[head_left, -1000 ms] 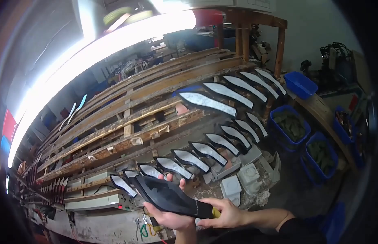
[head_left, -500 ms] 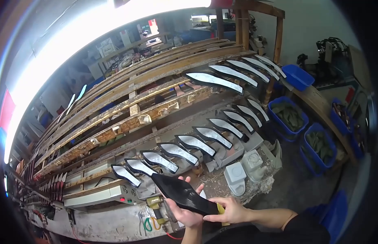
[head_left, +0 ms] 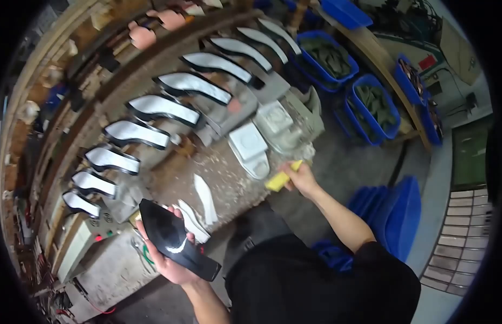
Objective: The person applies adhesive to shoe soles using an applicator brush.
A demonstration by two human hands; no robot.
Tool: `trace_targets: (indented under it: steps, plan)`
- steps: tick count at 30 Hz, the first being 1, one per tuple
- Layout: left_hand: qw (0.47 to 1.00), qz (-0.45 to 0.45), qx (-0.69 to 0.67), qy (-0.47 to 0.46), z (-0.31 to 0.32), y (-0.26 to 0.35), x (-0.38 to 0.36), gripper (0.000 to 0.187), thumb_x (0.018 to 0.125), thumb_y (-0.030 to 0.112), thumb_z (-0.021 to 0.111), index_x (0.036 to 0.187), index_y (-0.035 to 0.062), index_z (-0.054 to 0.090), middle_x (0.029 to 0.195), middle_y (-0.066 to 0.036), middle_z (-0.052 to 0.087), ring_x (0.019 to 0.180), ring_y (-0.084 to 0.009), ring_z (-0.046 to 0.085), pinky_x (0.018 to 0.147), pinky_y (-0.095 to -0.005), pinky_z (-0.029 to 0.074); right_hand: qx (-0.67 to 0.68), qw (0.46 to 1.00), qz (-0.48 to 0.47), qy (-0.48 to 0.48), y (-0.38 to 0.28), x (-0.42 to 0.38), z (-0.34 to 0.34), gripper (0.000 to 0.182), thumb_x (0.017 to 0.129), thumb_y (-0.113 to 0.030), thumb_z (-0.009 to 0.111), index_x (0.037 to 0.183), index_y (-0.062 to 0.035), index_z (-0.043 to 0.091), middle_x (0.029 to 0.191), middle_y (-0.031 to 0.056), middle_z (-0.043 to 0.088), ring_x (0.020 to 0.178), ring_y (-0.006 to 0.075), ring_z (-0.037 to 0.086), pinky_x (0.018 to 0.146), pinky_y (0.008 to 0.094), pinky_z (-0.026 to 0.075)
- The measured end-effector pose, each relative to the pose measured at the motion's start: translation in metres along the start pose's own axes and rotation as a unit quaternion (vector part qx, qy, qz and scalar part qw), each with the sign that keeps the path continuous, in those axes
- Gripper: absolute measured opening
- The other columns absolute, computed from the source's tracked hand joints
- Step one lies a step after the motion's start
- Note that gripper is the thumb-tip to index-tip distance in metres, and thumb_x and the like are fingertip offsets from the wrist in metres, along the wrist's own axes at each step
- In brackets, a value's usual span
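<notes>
My left hand (head_left: 174, 271) is wrapped round a black pointed shoe piece (head_left: 163, 229), its glossy dark face towards me and its narrow end pointing down to the right. My fingertips show along its far edge. Over by the bench's near right edge, my right hand (head_left: 302, 180) pinches a yellow block (head_left: 284, 176) that looks like a sponge. The two hands are well apart. Between them on the bench lie a white sole-shaped piece (head_left: 205, 198) and more white pieces (head_left: 192, 222) beside the shoe piece.
A row of black-edged shoe pieces with white faces (head_left: 148, 108) leans along the rack (head_left: 99, 102). White box-like fixtures (head_left: 248, 144) stand on the bench. Blue baskets (head_left: 374, 108) with green contents sit at the right; stacked blue stools or bins (head_left: 394, 216) are below.
My right hand has left the shoe piece and moved right with the yellow block. The left hand still holds the shoe piece, now further left. The view has turned down and to the right.
</notes>
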State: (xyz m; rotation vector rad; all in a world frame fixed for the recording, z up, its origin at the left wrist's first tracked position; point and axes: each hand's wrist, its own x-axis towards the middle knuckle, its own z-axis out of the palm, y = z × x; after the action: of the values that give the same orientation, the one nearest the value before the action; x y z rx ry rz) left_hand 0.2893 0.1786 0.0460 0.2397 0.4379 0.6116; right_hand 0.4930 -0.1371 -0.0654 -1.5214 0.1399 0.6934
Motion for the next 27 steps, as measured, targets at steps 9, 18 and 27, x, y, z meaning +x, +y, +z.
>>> trace_targets:
  steps: [9, 18, 27]
  plan:
    - [0.988, -0.137, -0.07, -0.023, -0.049, -0.022, -0.033, 0.058, 0.114, 0.042, 0.033, 0.17, 0.0329, 0.021, 0.168, -0.033, 0.023, 0.15, -0.0499, 0.036, 0.073, -0.0494, 0.064, -0.117, 0.989, -0.087, 0.038, 0.079, 0.087, -0.016, 0.018, 0.1, -0.007, 0.069, 0.114, 0.0013, 0.077, 0.079, 0.0056, 0.071, 0.058, 0.0097, 0.06, 0.052, 0.0227, 0.047]
    - [0.986, -0.153, 0.064, -0.024, -0.088, -0.009, -0.049, 0.091, 0.088, 0.002, 0.05, 0.171, 0.0278, 0.02, 0.162, -0.033, 0.036, 0.143, -0.0472, 0.047, 0.082, -0.0535, 0.063, -0.17, 0.985, -0.007, -0.015, 0.074, 0.104, -0.013, 0.018, 0.099, -0.005, 0.07, 0.115, -0.0005, 0.077, 0.083, 0.0055, 0.071, 0.064, 0.0099, 0.062, 0.054, 0.0219, 0.047]
    - [0.971, -0.184, 0.142, 0.063, -0.102, -0.037, -0.036, 0.109, 0.059, -0.009, 0.048, 0.166, 0.0085, 0.035, 0.153, -0.021, 0.056, 0.14, -0.0394, 0.054, 0.116, -0.0501, 0.043, -0.032, 0.988, -0.138, -0.058, -0.109, -0.064, 0.059, 0.018, 0.099, 0.001, 0.064, 0.113, 0.0018, 0.075, 0.082, 0.0063, 0.07, 0.06, 0.0118, 0.06, 0.052, 0.0222, 0.047]
